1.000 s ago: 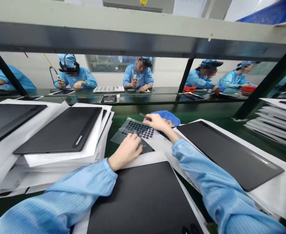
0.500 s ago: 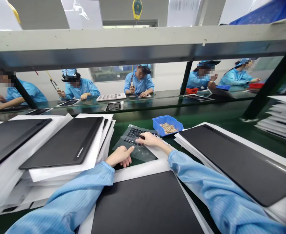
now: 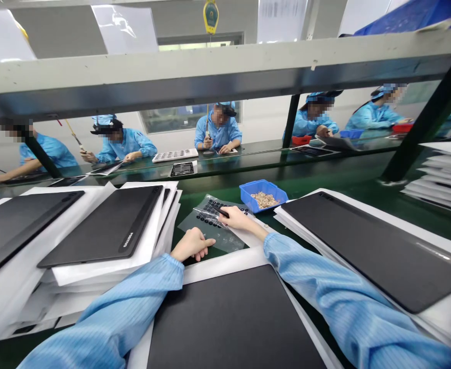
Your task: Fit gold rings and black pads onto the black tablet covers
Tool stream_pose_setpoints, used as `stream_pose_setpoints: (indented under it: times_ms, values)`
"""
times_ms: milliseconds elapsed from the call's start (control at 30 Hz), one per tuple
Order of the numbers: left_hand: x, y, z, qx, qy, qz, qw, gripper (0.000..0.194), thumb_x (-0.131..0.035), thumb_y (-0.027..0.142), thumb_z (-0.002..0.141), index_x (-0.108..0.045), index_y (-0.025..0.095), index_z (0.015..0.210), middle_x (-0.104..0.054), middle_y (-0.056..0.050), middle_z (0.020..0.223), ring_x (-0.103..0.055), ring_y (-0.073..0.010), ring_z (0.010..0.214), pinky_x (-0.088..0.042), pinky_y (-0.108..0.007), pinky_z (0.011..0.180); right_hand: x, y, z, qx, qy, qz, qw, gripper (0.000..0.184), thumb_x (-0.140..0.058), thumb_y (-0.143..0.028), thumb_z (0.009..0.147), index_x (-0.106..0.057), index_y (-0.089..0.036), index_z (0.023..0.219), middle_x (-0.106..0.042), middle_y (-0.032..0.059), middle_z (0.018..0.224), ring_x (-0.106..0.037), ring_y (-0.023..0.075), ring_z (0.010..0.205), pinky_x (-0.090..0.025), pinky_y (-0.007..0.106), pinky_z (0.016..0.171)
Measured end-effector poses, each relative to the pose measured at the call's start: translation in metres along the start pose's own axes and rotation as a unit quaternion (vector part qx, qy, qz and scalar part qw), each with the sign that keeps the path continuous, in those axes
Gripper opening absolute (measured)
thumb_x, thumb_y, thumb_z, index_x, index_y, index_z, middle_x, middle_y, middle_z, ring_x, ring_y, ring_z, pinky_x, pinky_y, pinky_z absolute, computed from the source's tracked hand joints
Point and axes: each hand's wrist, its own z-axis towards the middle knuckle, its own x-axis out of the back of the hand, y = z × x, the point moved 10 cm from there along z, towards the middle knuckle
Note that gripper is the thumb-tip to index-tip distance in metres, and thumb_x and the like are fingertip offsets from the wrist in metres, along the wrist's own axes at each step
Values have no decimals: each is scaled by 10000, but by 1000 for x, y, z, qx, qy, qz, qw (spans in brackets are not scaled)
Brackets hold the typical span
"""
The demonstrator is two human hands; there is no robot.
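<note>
Sleeves [image 3: 325, 292] are pale blue and striped; the bin [image 3: 262, 201] bright blue; the sheet's dots [image 3: 213, 207] apparently black.

Flat black tablets [image 3: 102, 225] on piles of white sheets [image 3: 144, 251], at the left, at the right and just below. Another black tablet [image 3: 375, 251] on the right. Past a long gray bar [image 3: 210, 72], a far green bench [image 3: 271, 154] with people in blue coats [image 3: 218, 130] sitting at it. On that bench, a white tray with rows of holes [image 3: 175, 156]. High up, a yellow hanger [image 3: 210, 15].
</note>
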Motion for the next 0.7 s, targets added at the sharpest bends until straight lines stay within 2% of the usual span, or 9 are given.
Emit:
stream_pose_setpoints:
  times_ms: [233,467,567,700]
  values:
    - [3,1,-2,0,5,-146,989,319,-536,423,936,-609,115,897,-611,2,747,-575,-91,587,-506,-241,562,-6,29,-1,-69,-1,127,990,250,-549,-326,932,-595,-129,1080,-640,47,967,-632,132,764,-554,293,656]
    - [5,20,7,-51,20,-354,934,359,-493,438,955,-593,105,1046,-643,-71,964,-643,-148,806,-550,-313,713,-2,38,2,-72,21,196,978,254,-539,-336,938,-593,-127,1071,-637,40,936,-623,119,724,-546,272,621]
    - [5,29,24,-51,9,-372,927,312,-530,396,944,-591,117,1069,-638,-64,983,-636,-145,794,-550,-309,695,1,37,3,-62,37,196,978,250,-538,-336,938,-596,-126,1061,-638,38,926,-623,118,719,-546,271,620]
    - [4,32,44,-38,10,-352,935,270,-564,352,928,-592,127,1075,-629,-57,996,-622,-141,786,-544,-298,672,5,33,0,-57,87,143,984,223,-556,-319,929,-606,-122,1021,-638,27,893,-617,111,697,-540,261,606]
